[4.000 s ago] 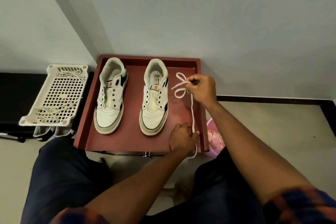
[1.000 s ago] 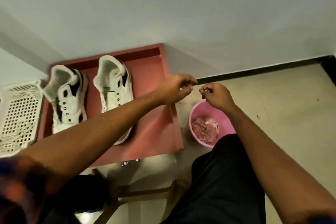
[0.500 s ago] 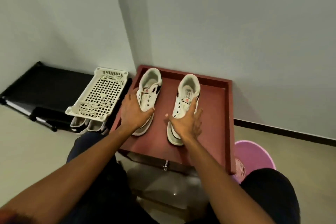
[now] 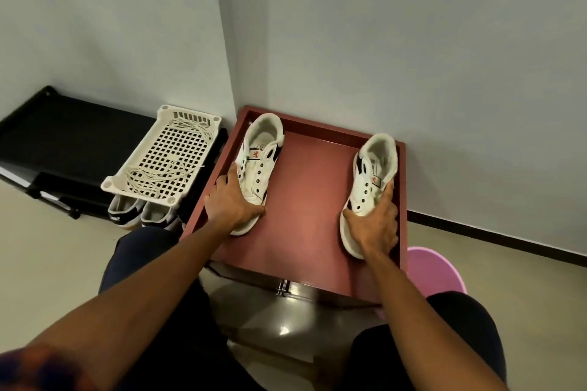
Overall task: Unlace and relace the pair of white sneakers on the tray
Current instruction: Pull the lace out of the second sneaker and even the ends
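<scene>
Both sneakers are sitting on the tray (image 4: pixel 305 194), toes toward the person and well apart. The left sneaker (image 4: pixel 263 149) is lying along the left wall, the right sneaker (image 4: pixel 378 155) along the right wall. Eyelets are showing empty on both, and the tongues are lying loose.

The left hand (image 4: pixel 233 203) is gripping the left sneaker's forefoot, with the thumb on the inner side and the fingers going over the outer side. The right hand (image 4: pixel 374 222) is doing the same on the right sneaker. Each grip is wrapping the toe box, not spread flat.

Handling, as a judgement: the shoes are looking light, with a stiff rubber sole and a soft upper that is likely giving under pressure. With no lace in, the eyelet flaps are probably flopping open, so holding by the tongue or flap is looking poor. Sole edge and toe box are looking like the firm places, and the heel collar is a second option. The tray floor is looking smooth, so a shoe is probably sliding easily unless pinned.

Loose laces (image 4: pixel 152 174) are lying in the white basket (image 4: pixel 193 117) left of the tray. A pink bucket (image 4: pixel 441 270) is sitting at the right.
</scene>
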Demonstrator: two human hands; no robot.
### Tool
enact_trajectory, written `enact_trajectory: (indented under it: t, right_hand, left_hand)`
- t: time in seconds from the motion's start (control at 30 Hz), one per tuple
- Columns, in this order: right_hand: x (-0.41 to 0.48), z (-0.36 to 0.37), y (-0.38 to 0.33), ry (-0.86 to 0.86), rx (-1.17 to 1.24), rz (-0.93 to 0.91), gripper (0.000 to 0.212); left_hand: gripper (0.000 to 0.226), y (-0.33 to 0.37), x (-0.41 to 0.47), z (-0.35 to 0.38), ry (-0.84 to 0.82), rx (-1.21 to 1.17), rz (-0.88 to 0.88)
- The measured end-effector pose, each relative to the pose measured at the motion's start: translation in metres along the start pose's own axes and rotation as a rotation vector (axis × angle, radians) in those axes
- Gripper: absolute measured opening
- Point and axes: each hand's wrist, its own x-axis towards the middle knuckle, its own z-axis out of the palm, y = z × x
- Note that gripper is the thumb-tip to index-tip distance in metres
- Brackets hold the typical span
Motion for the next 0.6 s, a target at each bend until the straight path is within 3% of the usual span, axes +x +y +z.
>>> enact_trajectory:
  t: [0.13,0.23,0.33,0.5,0.6]
  right_hand:
    - [0.003,-0.005,0.001,-0.076,-0.004,-0.043,0.13]
    - [-0.014,0.001,-0.002,0.019,-0.1,-0.073,0.122]
    - [-0.033,0.005,-0.016,0.136,-0.151,-0.201,0.09]
    - [-0.066,0.009,-0.04,0.027,0.041,-0.301,0.022]
    - [-0.07,0.008,-0.05,-0.048,0.122,-0.262,0.011]
  left_hand:
    - [0.128,0.011,0.0,-0.007,0.023,-0.026,-0.064]
    - [0.13,0.028,-0.017,0.008,-0.01,-0.025,-0.05]
    - [0.128,0.048,-0.04,0.025,-0.049,-0.048,0.022]
    - [0.108,0.074,-0.061,0.043,-0.015,-0.114,0.058]
    - [0.1,0.077,-0.058,0.042,-0.055,-0.15,0.032]
